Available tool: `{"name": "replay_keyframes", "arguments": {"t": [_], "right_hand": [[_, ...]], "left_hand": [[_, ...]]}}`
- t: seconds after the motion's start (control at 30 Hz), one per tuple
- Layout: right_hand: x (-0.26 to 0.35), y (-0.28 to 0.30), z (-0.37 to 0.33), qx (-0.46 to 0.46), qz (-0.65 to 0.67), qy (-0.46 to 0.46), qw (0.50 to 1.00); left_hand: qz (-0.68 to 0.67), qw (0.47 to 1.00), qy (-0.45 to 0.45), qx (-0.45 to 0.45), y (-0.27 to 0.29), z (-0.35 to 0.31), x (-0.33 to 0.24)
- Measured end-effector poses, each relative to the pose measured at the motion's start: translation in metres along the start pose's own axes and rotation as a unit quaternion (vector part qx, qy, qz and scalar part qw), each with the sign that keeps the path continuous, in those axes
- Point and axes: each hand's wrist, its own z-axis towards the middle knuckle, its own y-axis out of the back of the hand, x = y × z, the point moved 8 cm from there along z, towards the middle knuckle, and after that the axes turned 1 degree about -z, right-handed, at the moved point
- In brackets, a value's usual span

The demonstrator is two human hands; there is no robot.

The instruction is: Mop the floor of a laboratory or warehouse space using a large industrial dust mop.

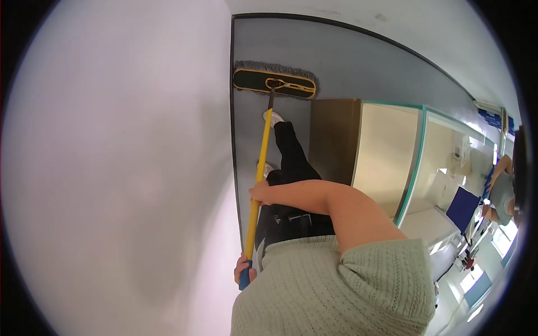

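Note:
A wide dust mop [274, 79] with grey fringe lies flat on the grey floor, near the far end of the narrow strip beside the wall. Its yellow handle [264, 143] slopes back toward me. Partway along the handle, my right hand [259, 192] is closed around it, the bare arm reaching across my body. Lower down, my left hand [242, 270] grips the handle at its blue end [245, 276]; my left forearm is hidden. Close behind the mop head is one of my white shoes [273, 119].
A white wall [129, 140] with a dark baseboard [232, 123] runs along my left. At right stand a brown panel [333, 140] and a glass-topped partition with green edging [412, 168]. Another person [501, 193] is at the far right, near a dark blue chair back [463, 210].

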Motion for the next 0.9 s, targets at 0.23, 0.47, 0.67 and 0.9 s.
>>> {"name": "replay_keyframes", "arguments": {"t": [0.23,0.47,0.67,0.9], "right_hand": [[0.070,0.066,-0.032,-0.023,0.580,-0.114,0.806],[0.044,0.166,0.005,-0.077,0.597,-0.075,0.795],[0.041,0.328,0.044,-0.169,0.607,-0.032,0.776],[0.030,0.389,0.088,-0.062,0.713,-0.070,0.695]], "left_hand": [[-0.027,0.998,0.019,-0.047,-0.028,0.067,-0.003],[0.043,0.996,0.032,0.067,-0.108,0.146,-0.002],[0.095,0.977,-0.075,0.179,-0.218,0.266,-0.010],[0.025,0.974,-0.126,0.189,-0.249,0.306,-0.062]]}}
